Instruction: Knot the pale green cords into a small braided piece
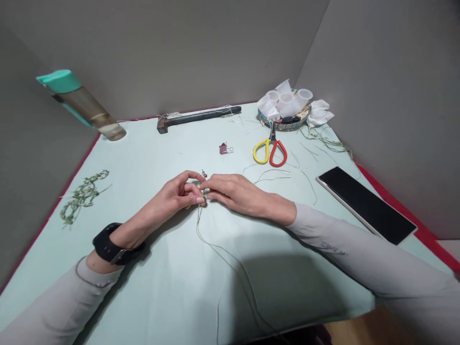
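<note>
Both hands meet over the middle of the pale cloth. My left hand (pixel 185 192) pinches a small knotted green cord piece (pixel 204 188) between thumb and fingers. Close against it, my right hand (pixel 237 191) has its fingertips pressed on the same piece. The fingers hide most of the knotted part, though its tip pokes up above them. Long loose cord ends (pixel 224 250) trail from below the hands down to the table's front edge. A dark red binder clip (pixel 223 148) lies a little beyond the hands.
Scissors (pixel 273 152) with yellow and red handles lean on a basket (pixel 287 125) of white cups. Around are a hammer (pixel 203 117), a water bottle (pixel 88 105), a phone (pixel 364 203), knotted cord pieces (pixel 83 196) and cord scraps (pixel 328 143). Grey walls border the back and sides.
</note>
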`<state>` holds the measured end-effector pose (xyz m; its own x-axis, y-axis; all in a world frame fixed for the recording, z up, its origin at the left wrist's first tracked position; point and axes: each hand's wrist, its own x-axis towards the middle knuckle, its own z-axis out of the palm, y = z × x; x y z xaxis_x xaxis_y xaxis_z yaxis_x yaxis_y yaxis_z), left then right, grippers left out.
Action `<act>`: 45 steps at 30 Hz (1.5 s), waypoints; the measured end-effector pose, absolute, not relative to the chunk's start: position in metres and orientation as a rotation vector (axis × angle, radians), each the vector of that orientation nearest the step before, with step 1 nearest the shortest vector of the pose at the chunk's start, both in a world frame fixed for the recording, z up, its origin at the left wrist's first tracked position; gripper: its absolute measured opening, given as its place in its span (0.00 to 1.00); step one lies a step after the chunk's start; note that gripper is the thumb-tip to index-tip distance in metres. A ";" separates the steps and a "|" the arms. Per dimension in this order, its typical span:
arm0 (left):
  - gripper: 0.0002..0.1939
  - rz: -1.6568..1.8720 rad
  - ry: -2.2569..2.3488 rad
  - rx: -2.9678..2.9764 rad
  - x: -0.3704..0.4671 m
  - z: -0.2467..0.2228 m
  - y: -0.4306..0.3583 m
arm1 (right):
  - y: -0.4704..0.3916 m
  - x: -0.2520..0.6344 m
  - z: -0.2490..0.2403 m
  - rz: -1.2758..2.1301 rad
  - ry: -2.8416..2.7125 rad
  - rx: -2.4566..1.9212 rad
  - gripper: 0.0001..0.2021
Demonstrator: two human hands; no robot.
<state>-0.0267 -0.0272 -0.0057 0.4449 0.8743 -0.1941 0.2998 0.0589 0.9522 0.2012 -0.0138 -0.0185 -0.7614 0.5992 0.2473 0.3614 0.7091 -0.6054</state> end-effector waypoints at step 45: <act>0.20 0.680 1.236 1.615 -0.030 0.029 -0.083 | -0.009 0.201 -0.035 0.885 -2.358 -0.802 0.15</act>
